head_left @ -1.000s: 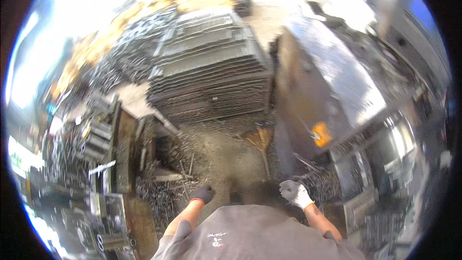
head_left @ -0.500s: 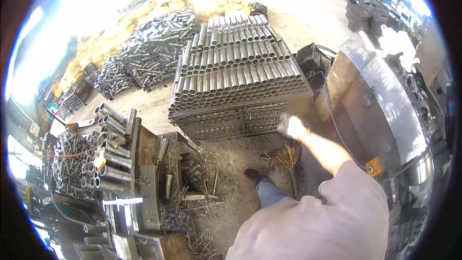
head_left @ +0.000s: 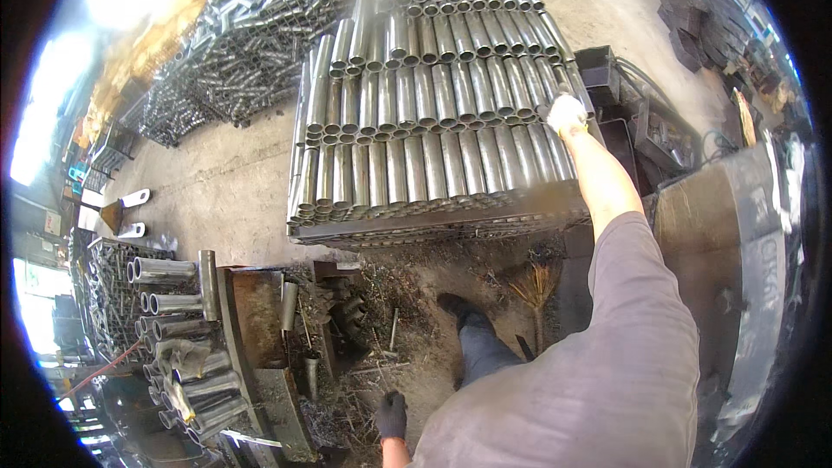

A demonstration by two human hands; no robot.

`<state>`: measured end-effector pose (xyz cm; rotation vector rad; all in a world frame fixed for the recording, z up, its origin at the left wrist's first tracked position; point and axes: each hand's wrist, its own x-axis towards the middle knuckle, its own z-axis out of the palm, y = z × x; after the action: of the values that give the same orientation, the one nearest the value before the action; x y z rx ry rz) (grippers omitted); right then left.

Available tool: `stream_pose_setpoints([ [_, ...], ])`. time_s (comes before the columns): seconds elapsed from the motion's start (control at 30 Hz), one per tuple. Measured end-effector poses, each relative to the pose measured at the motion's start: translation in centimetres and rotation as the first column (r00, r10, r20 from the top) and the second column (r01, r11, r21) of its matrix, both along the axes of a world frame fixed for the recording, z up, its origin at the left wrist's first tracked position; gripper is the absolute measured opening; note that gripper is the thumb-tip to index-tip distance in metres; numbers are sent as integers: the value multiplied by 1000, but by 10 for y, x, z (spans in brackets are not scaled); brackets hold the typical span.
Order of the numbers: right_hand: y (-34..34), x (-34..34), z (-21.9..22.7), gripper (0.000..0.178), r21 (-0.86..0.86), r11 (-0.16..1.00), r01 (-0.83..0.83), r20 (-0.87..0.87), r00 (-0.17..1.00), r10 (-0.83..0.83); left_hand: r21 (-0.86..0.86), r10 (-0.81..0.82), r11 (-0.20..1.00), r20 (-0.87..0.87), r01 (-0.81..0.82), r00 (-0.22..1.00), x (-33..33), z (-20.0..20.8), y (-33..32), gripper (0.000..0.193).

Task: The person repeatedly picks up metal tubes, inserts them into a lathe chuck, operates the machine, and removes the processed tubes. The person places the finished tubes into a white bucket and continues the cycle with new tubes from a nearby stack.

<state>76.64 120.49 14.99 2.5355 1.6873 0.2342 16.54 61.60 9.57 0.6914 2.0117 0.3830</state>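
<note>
Tubes (head_left: 444, 94), stacked in rows, mostly left of the right hand (head_left: 567, 113)

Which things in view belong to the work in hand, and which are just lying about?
At work:
- stacked metal tubes
- white-gloved right hand, at their right edge; grip unclear
- dark-gloved left hand, hanging low

Lying about:
- broom
- heaped tubes, upper left
- tubes at lower left

Smooth metal with a decent sheen is seen on the stacked tubes (head_left: 418, 172), upper centre. The shirt (head_left: 563, 399), lower right, is made of matt cloth. The broom (head_left: 536, 288) is tipped with rough, straw-like bristles, and the floor (head_left: 428, 334) there's coated in gritty stuff.
</note>
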Motion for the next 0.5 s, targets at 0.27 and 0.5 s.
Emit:
stream_pose_setpoints([
  [0.27, 11, 53, -4, 41, 67, 921, -383, -298, 874, 385, 38, -240, 971, 100, 237, 966, 38, 29, 126, 57],
  [0.5, -195, -69, 24, 37, -291, 805, 517, -839, -542, 44, 288, -322, 939, 548, 187, 772, 74, 66, 166, 66],
])
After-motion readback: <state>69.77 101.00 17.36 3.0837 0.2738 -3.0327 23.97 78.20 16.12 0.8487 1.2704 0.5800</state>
